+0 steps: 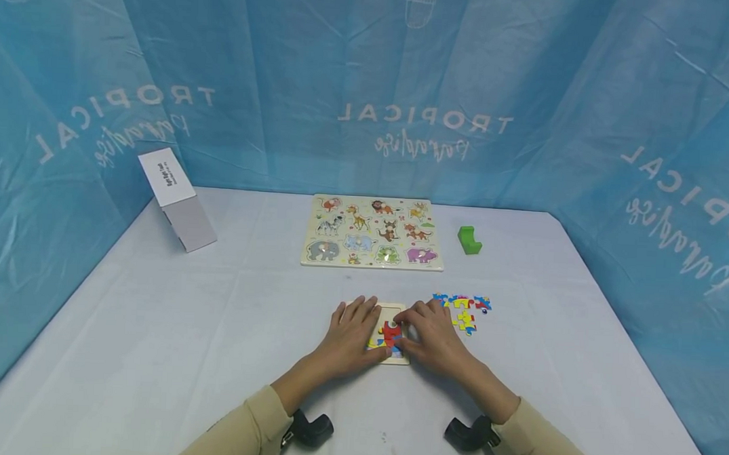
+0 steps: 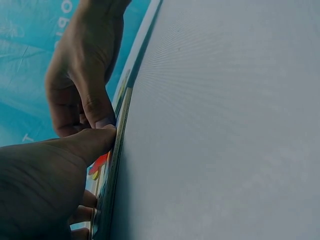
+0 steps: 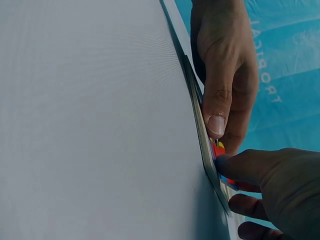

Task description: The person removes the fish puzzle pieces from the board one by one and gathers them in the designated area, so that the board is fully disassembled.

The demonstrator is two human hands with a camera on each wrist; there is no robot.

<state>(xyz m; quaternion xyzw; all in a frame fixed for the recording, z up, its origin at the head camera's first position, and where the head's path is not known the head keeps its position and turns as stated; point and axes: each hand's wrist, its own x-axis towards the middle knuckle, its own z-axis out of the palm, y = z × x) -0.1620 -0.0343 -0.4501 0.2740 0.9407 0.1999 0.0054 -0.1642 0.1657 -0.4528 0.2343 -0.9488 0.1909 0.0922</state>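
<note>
A small wooden puzzle tray lies on the table between the hands, partly filled with red, blue and yellow jigsaw pieces. The left hand rests over the tray's left side, fingers fairly straight, with its thumb reaching across the lower edge. From the right, the right hand holds a red-and-blue puzzle piece between thumb and forefinger at the tray. Its fingers partly hide that piece. Loose puzzle pieces lie just beyond the right hand.
Farther back lies an animal puzzle board. A green block sits to its right, and a white box stands at the back left. Blue printed curtains border the white table.
</note>
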